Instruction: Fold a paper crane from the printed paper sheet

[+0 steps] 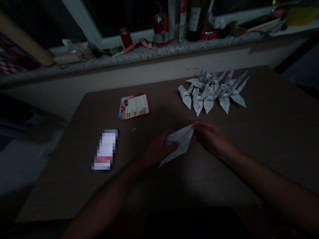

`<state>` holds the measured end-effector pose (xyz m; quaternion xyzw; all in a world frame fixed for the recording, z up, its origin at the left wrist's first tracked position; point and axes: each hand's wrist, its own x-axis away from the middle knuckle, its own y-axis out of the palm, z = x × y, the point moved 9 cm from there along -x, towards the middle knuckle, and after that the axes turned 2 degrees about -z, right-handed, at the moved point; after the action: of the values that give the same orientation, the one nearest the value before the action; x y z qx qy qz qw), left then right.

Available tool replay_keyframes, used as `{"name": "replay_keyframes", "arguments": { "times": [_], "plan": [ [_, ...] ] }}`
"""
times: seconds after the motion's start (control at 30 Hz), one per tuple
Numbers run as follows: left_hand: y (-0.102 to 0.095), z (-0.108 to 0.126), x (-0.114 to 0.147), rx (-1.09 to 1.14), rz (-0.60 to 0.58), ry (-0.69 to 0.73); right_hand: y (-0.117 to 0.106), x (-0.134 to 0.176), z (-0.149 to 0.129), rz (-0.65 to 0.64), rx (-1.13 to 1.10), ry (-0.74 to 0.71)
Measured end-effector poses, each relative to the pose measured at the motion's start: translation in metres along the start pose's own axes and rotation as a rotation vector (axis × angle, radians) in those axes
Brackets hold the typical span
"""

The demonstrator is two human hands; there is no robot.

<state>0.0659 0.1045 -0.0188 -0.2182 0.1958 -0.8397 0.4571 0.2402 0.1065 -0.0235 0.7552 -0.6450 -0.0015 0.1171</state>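
Observation:
A partly folded sheet of printed paper [183, 141] is held above the table between both hands. My left hand [159, 147] grips its left side, with the thumb lying across the front face. At the upper right corner, the fingers of my right hand [211, 136] pinch the paper's tip. The sheet has a kite-like outline with a lower point aimed toward the left. Beyond my right hand, several folded paper cranes [210, 94] made of printed paper stand bunched together on the table.
On the wooden table [74, 139] lie a lit phone [104, 151] at left and a small stack of printed cards [136, 106] behind it. Bottles [161, 28], a small jar [126, 38] and clutter line the granite windowsill [139, 51] at the back.

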Motion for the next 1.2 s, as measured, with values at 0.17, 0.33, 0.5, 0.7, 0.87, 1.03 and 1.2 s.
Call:
{"name": "replay_keyframes", "arguments": {
  "times": [0.17, 0.33, 0.5, 0.7, 0.87, 1.03, 1.2],
  "plan": [
    [0.003, 0.004, 0.001, 0.005, -0.018, 0.021, -0.005, -0.001, 0.008, 0.023, 0.158, 0.034],
    [-0.001, 0.003, 0.001, 0.028, -0.041, 0.015, -0.003, -0.004, 0.012, -0.047, 0.002, 0.08],
    [-0.005, 0.004, 0.001, 0.047, -0.049, 0.014, -0.002, -0.005, 0.01, -0.086, -0.039, 0.083],
    [0.001, 0.004, 0.0, 0.097, -0.051, -0.004, -0.001, -0.006, 0.01, -0.074, 0.09, 0.043],
    [-0.001, -0.001, -0.002, 0.096, -0.029, -0.02, 0.006, -0.004, 0.007, -0.134, 0.011, 0.059],
    [-0.006, 0.0, -0.001, 0.095, -0.027, -0.024, 0.01, -0.003, 0.004, -0.148, -0.067, 0.07],
    [-0.007, -0.002, 0.0, 0.098, -0.019, -0.048, 0.008, -0.003, -0.001, -0.13, 0.088, -0.019]
  ]
}}
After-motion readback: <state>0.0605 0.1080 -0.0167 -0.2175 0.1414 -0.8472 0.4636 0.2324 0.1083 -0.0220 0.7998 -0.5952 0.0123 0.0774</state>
